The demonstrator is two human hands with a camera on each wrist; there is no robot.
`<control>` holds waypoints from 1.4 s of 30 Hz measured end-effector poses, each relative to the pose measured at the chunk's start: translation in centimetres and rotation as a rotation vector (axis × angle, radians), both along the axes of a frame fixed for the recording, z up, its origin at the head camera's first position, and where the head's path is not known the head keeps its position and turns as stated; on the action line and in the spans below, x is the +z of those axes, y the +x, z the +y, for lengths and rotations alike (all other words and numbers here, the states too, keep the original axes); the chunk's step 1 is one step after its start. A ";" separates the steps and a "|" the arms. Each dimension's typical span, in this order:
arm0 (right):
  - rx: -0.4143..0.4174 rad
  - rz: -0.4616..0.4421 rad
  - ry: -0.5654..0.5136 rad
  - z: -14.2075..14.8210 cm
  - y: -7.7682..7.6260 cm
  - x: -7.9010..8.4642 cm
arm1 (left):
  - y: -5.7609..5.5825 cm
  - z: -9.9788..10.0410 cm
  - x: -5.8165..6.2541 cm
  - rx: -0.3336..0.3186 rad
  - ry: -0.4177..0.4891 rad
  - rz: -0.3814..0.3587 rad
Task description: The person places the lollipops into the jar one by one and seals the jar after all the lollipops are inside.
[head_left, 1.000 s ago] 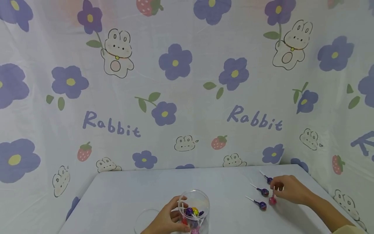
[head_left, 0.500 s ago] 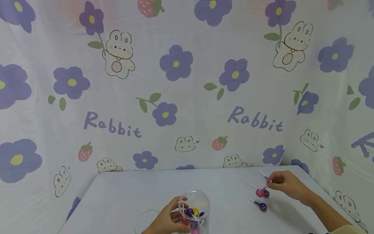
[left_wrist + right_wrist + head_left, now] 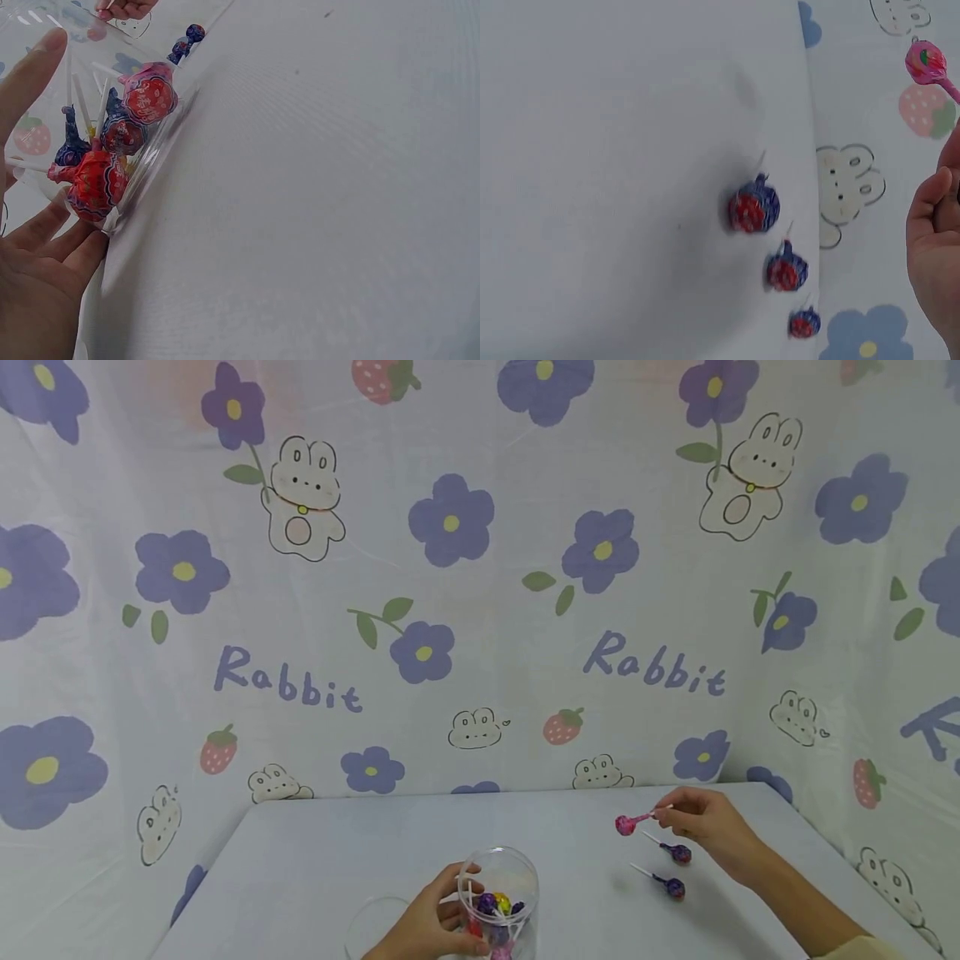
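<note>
My left hand (image 3: 435, 918) grips the side of a clear round jar (image 3: 517, 860), which has no lid on its mouth. Lollipops stand inside: a red one (image 3: 97, 184), a pink one (image 3: 150, 99), dark blue ones and a yellow one (image 3: 501, 904). Over the right part of the table, my right hand (image 3: 712, 827) pinches the stick of a pink lollipop (image 3: 626, 825), its candy end pointing left. Below that hand lie dark purple lollipops (image 3: 675, 888); the right wrist view shows three in a row, the nearest lollipop (image 3: 754, 208) largest. In the head view the hand hides the farthest one.
A clear round lid (image 3: 371, 914) lies on the white table (image 3: 337, 843) left of the jar, partly covered by my left hand. Behind the table hangs a white curtain (image 3: 510, 610) printed with rabbits, flowers and strawberries, and it wraps both sides.
My right hand has lifted the pink lollipop from beside the dark purple ones and carried it left, turning its candy end leftward. The left hand and jar stay put.
</note>
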State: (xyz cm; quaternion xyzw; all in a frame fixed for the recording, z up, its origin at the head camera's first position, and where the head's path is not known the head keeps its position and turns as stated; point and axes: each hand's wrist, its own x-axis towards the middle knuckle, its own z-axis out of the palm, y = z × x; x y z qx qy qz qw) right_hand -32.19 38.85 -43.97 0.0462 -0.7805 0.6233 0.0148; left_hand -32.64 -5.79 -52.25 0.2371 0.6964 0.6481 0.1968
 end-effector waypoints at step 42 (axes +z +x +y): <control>0.374 0.094 0.015 -16.8 0.4 2.9 | -0.1 0.3 -0.2 0.027 -0.029 -0.007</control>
